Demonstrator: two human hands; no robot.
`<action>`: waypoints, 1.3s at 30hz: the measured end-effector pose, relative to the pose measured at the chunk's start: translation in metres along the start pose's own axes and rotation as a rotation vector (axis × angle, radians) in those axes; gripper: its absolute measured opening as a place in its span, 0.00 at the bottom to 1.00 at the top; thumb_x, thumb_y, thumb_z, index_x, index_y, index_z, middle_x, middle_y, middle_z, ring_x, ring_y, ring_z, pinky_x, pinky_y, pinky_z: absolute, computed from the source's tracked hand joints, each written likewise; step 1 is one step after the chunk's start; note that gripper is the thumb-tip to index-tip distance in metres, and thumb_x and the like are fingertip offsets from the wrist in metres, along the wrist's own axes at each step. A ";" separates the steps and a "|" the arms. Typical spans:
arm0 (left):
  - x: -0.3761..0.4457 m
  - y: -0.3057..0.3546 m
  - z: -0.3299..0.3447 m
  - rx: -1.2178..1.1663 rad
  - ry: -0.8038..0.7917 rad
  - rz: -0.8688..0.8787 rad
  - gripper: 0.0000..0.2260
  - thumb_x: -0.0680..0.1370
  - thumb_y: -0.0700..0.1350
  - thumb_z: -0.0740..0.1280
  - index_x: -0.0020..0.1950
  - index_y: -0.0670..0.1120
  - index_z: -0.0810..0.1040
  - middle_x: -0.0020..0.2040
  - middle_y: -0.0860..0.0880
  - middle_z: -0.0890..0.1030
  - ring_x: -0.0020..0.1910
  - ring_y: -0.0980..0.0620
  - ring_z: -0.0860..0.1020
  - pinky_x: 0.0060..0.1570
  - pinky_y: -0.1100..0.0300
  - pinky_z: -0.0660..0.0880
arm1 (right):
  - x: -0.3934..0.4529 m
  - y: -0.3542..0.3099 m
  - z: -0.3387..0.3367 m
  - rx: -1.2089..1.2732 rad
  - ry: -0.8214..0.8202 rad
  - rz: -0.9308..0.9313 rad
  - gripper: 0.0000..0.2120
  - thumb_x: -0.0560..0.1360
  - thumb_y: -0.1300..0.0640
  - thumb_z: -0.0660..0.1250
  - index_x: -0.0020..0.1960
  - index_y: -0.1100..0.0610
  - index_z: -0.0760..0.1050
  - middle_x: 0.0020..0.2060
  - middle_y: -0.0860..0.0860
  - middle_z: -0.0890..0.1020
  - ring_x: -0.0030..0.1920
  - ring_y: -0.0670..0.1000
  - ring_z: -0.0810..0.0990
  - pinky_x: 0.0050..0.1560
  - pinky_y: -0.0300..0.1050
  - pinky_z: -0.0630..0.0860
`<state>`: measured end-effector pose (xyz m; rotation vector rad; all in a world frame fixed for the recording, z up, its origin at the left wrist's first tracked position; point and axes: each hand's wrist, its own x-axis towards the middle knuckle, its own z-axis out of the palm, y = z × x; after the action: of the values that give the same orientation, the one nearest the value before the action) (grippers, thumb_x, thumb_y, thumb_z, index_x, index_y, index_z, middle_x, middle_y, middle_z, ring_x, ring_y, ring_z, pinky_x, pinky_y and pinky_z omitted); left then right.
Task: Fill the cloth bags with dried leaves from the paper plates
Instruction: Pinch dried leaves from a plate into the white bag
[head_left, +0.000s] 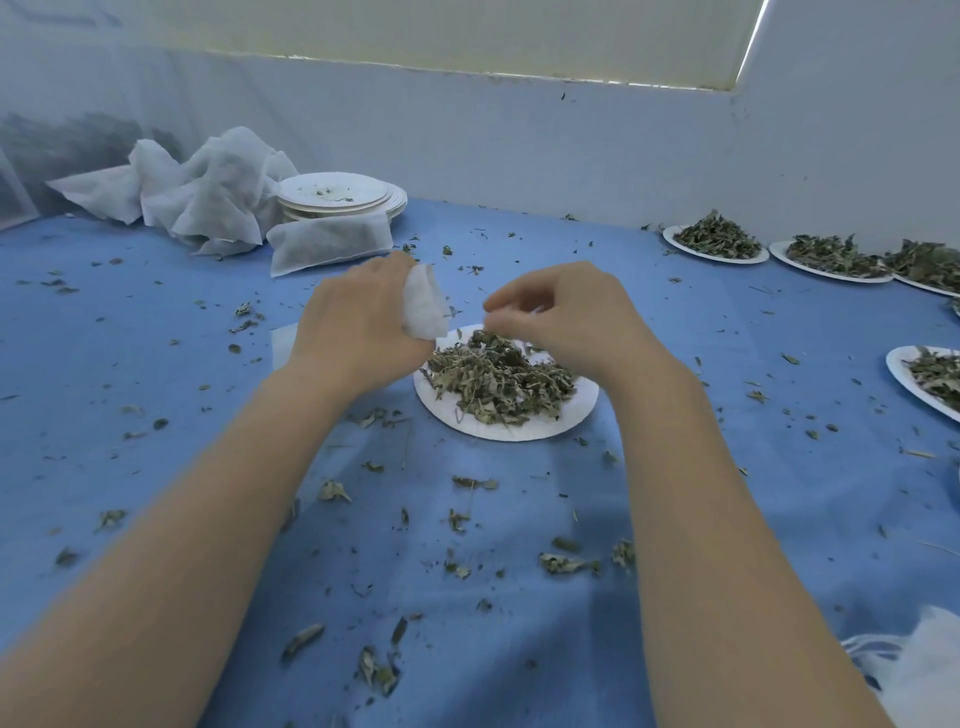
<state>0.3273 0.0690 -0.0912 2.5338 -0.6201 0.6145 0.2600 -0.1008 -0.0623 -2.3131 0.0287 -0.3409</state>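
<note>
Left hand (358, 322) is gripping a small white cloth bag (425, 304), fingers curled round it, just above the far-left edge of a round white paper plate (470, 421) heaped with dried green leaves (498, 376). Right hand (566, 317) is hovering over the pile's far side with fingertips bunched together; can't tell if it's pinching anything. Plate is sitting on a blue sheet (156, 467) with leaf bits scattered everywhere. More leaf-filled plates (719, 240) are lining the right side, and empty stacked plates (340, 200) plus crumpled white bags (208, 187) are sitting back left.
</note>
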 end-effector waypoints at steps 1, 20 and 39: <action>0.000 -0.003 -0.001 0.003 -0.007 -0.016 0.15 0.69 0.45 0.67 0.53 0.43 0.71 0.48 0.46 0.76 0.48 0.42 0.74 0.43 0.52 0.69 | 0.001 0.000 0.003 -0.089 -0.056 0.027 0.09 0.69 0.49 0.73 0.49 0.47 0.82 0.37 0.40 0.78 0.39 0.38 0.75 0.36 0.33 0.69; -0.003 0.000 0.005 0.086 -0.135 0.051 0.16 0.71 0.46 0.68 0.55 0.43 0.70 0.49 0.45 0.76 0.48 0.42 0.73 0.46 0.53 0.68 | 0.006 0.013 0.000 -0.048 0.160 0.005 0.07 0.72 0.55 0.71 0.50 0.52 0.83 0.37 0.46 0.80 0.34 0.38 0.74 0.32 0.21 0.66; -0.006 0.020 0.012 -0.155 0.043 0.058 0.14 0.66 0.47 0.68 0.46 0.50 0.66 0.40 0.53 0.73 0.39 0.49 0.71 0.37 0.58 0.61 | -0.005 -0.019 0.002 0.209 -0.172 -0.099 0.11 0.73 0.62 0.68 0.53 0.54 0.83 0.48 0.51 0.85 0.53 0.48 0.81 0.58 0.47 0.76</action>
<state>0.3156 0.0485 -0.0971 2.3605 -0.7007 0.6148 0.2544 -0.0853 -0.0511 -2.1324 -0.1985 -0.1844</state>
